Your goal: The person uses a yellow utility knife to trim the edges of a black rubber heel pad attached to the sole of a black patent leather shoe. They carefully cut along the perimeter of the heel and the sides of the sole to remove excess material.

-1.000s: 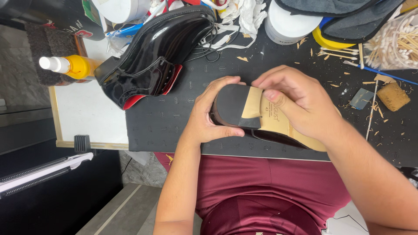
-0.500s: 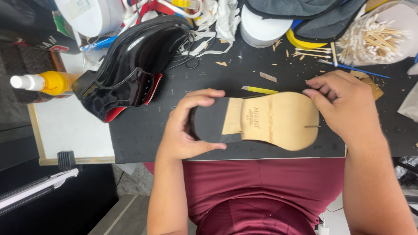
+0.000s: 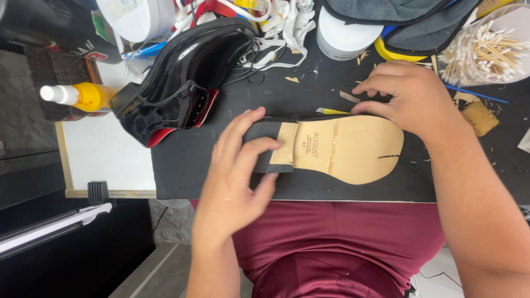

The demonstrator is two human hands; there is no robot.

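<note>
Fingers of the left hand (image 3: 237,171) are spread flat and pressing down on the dark heel (image 3: 264,148) of the upturned shoe (image 3: 342,149), not wrapped around anything. Right hand (image 3: 411,99) has its fingers curled together at the far edge of the tan leather sole (image 3: 353,152), near the toe, pinning that end down without really gripping it. Shoe lies sole-up on the black mat (image 3: 210,171) at the near edge of the table, right in front of the person.

Looks to me like the steadying and checking stage of sole work: both hands just holding it flat. There's a small slit (image 3: 389,156) in the sole near the toe, so I'd guess the next move needs one hand freed for a tool while the other keeps the shoe from rocking. The matching glossy black shoe (image 3: 182,83) sits just beyond on its side, with a yellow squeeze bottle (image 3: 83,96) and a tub of cotton swabs (image 3: 483,52) nearby.
</note>
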